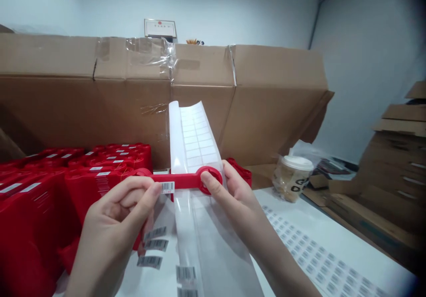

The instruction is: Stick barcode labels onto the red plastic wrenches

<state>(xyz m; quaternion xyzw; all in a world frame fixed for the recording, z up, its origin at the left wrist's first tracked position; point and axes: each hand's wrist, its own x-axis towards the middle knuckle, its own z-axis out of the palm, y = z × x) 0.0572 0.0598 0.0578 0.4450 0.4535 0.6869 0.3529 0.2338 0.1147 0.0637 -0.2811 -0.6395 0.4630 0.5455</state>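
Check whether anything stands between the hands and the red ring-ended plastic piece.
Nothing visible: the left hand and right hand touch the red ring-ended plastic piece directly, the left beside its barcode label.

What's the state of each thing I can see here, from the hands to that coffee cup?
Left hand: fingertips pinching a barcode label against the red piece.
Right hand: gripping the ring end of the red plastic piece.
White label strip: curving upward, blank labels on it.
Paper cup: lid on.
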